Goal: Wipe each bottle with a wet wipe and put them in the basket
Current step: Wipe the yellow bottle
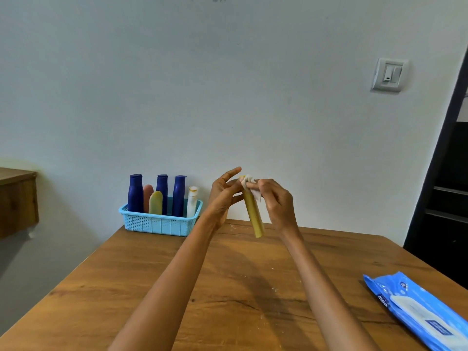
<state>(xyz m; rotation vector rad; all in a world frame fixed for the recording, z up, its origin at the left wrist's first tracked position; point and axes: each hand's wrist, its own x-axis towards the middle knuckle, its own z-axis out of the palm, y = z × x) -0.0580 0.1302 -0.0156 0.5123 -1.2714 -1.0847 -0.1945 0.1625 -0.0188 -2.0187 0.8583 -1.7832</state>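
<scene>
A slim yellow bottle (253,215) is held upright above the table, tilted slightly. My left hand (222,196) holds its upper part from the left with thumb and lower fingers, the index finger stretched out. My right hand (274,202) pinches a white wet wipe (250,187) against the bottle's top. The light blue basket (159,222) stands at the table's far left corner and holds three dark blue bottles (135,193), a pink one (147,197), a yellow one (155,203) and a white one (192,201).
A blue pack of wet wipes (417,310) lies at the table's right front edge. The wooden table (228,287) meets a white wall. A wooden shelf (17,198) is at left, a dark doorway (448,198) at right.
</scene>
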